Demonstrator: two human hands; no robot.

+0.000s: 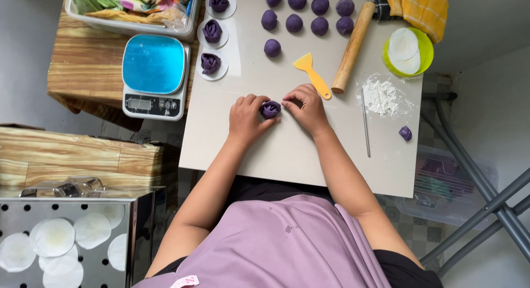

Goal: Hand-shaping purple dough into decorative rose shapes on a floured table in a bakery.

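Both hands together on the board: left hand (247, 118) cupping the purple dough flower (270, 108) from one side, right hand (305, 107) pinching its other edge with fingertips. Flower dead centre between them, roundish, no clear long axis, equally near to both. Beyond the right hand, yellow scraper (312, 73) and rolling pin (351, 47); beyond the left, scale (153, 75). Underside of flower hidden by fingers; petal detail too small to read.
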